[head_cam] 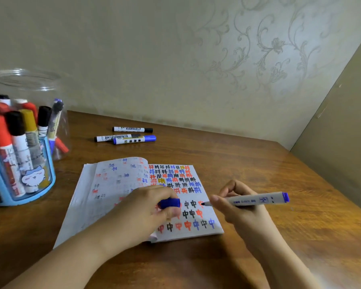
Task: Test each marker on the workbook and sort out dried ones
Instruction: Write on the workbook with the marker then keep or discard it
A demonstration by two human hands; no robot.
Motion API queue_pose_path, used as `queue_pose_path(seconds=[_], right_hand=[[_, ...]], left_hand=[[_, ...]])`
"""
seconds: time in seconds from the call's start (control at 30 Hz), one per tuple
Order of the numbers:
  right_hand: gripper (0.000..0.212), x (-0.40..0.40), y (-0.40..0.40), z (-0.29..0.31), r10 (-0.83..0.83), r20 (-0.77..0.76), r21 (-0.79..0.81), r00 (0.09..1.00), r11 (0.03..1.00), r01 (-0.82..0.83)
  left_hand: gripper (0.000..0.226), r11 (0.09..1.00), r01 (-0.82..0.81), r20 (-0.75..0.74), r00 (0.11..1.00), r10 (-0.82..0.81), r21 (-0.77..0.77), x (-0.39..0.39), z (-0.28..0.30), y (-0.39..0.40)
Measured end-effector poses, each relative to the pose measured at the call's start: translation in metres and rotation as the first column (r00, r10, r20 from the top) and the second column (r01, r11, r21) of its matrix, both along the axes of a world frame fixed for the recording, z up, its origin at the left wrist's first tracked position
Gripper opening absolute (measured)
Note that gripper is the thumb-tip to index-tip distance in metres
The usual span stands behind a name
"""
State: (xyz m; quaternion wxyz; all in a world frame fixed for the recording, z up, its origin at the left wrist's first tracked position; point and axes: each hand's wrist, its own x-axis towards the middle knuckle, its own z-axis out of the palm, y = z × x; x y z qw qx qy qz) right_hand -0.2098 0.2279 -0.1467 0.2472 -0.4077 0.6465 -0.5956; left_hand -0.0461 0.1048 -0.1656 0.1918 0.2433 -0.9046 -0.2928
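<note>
Hands work over an open workbook on a wooden desk: the right hand grips an uncapped blue marker, tip touching the page, while the left hand pinches its blue cap. Three capped markers lie beyond the workbook, and a clear tub of markers stands at left.

A brown wood-grain counter is set into a corner, bounded by beige wallpaper with a scrolling floral pattern and a plain tan side panel.
</note>
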Motion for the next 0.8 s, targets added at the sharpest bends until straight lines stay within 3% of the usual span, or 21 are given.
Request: queue_pose_path(seconds=[0.07,0.2,0.43,0.63,0.8], right_hand=[[0.024,0.011,-0.004,0.015,0.094,0.066,-0.045,0.993,0.995,-0.092],[0.022,0.023,-0.018,0.021,0.1,0.191,-0.116,0.977,0.99,-0.079],[0.025,0.038,-0.034,0.01,0.137,0.15,-0.1,0.979,0.987,-0.123],[0.034,0.045,-0.048,0.0,0.119,0.028,-0.039,0.992,0.992,-0.118],[0.04,0.059,-0.059,-0.009,0.104,0.169,-0.1,0.98,0.991,-0.088]], left_hand=[[0.005,0.996,-0.031,-0.045,0.998,0.035,0.078,0.005,0.008,-0.004],[0.014,0.986,-0.036,-0.071,0.996,0.048,0.166,0.014,0.016,-0.006],[0.005,0.977,-0.05,-0.07,0.995,0.066,0.207,0.023,0.016,0.002],[0.011,0.978,-0.034,-0.076,0.996,0.05,0.204,0.024,0.01,0.002],[0.007,0.992,-0.028,-0.099,0.994,0.04,0.12,0.026,0.004,0.002]])
